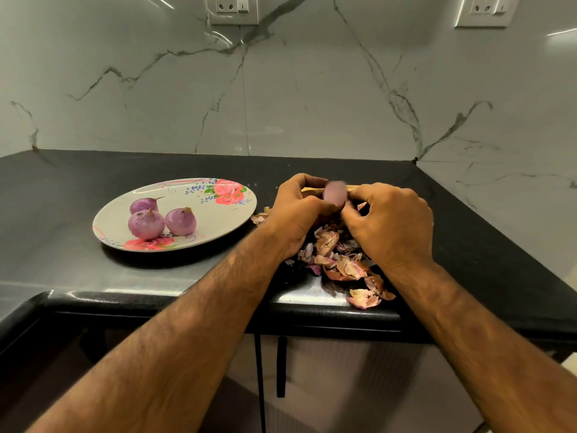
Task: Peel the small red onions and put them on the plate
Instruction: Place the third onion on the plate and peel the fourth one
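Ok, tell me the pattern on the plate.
White plate with pink-red roses, green leaves and blue sprigs; head view.

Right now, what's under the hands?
A pile of onion skins on the counter. The left hand and right hand, holding an onion, cover the pile's far part, so anything there is hidden.

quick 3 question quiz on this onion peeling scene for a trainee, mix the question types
1. How many peeled onions lie on the plate?
2. True or false: the heap of skins lies on the plate.
3. The onion being peeled is: A on the plate, B among the skins, C between the left hand and right hand.

Key: 1. three. 2. false, it lies on the counter. 3. C.
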